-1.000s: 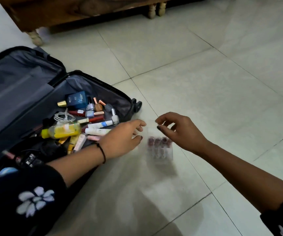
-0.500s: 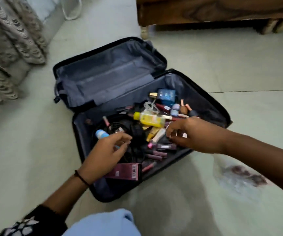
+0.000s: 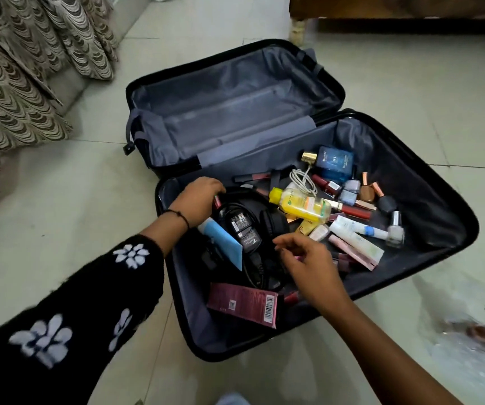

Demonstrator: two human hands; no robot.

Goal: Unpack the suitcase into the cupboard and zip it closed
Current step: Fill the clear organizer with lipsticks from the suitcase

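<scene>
1. Your left hand (image 3: pixel 199 200) reaches into the far left corner of the suitcase's (image 3: pixel 428 182) filled half. Its fingers curl down over a small red tube (image 3: pixel 217 202); I cannot tell if they grip it.
2. Your right hand (image 3: pixel 308 261) hovers over the black headphones (image 3: pixel 273 223), fingers loosely spread, holding nothing.
3. The suitcase lies open on the tiled floor (image 3: pixel 60 200).

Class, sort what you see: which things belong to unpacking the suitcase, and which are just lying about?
Job: suitcase, yellow bottle, blue perfume bottle, black headphones, maroon box, left hand, right hand.
Lying about: patterned curtain, wooden furniture.
</scene>
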